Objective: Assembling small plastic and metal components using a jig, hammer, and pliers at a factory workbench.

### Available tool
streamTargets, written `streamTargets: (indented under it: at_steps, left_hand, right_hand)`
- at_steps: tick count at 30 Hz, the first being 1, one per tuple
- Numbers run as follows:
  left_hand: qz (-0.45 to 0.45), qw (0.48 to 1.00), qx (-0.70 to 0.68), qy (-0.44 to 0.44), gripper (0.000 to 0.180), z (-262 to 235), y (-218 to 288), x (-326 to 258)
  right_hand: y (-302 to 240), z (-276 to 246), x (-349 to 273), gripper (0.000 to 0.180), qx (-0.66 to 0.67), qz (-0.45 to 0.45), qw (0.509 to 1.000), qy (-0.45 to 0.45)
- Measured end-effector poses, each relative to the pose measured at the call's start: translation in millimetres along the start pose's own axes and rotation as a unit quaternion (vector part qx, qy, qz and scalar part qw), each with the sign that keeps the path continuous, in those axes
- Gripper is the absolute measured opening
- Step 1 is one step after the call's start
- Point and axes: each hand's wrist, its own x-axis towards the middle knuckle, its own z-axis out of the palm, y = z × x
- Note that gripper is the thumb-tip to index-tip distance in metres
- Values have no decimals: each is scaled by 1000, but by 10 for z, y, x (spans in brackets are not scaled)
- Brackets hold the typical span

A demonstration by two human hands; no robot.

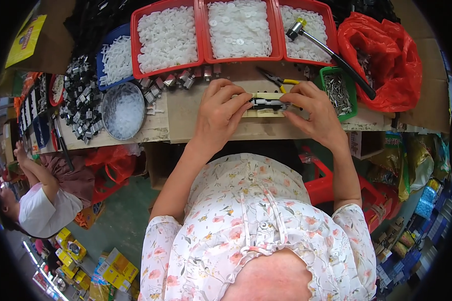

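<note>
Black-and-white part [269, 104] sits clamped in both hands' fingers [242, 99] [295, 100], brown workbench [186, 111] beneath, green floor [123, 214] beyond.

A slim black-and-white assembly [268, 104] lies crosswise — set in a cream block [264, 113].

The tips of my left hand [222, 106] and right hand [315, 107] cover the ends of the small dark-and-white part [268, 103]; its details are too small for me to tell; my right hand hides some of the pliers' [290, 81] handles; the top edge cuts off the middle red tray [240, 59]; folds of the red bag [398, 70] conceal most of its contents; my right forearm [347, 175] blocks part of the red plastic seat [320, 186].
</note>
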Motion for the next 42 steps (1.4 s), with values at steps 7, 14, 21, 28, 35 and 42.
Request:
streamTargets:
  at_steps: [7, 14, 21, 28, 35, 42]
  left_hand:
    - [17, 1000, 8, -17, 20, 103, 22, 30]
    - [37, 998, 29, -33, 18, 150, 42, 47]
    - [36, 998, 39, -30, 18, 158, 29, 18]
    - [35, 998, 35, -36, 18, 156, 39, 13]
    - [30, 998, 43, -42, 18, 167, 39, 34]
    - [29, 997, 61, -45, 18, 187, 54, 40]
  right_hand:
    - [10, 181, 13, 30, 29, 3, 1000, 2]
    - [-2, 319, -153, 38, 55, 40, 995, 79]
    - [161, 114, -767, 39, -107, 113, 961, 230]
    - [364, 163, -1155, 29, -212, 106, 944, 230]
    - [359, 275, -1071, 27, -213, 77, 938, 261]
    - [332, 259, -1005, 22, -231, 72, 929, 280]
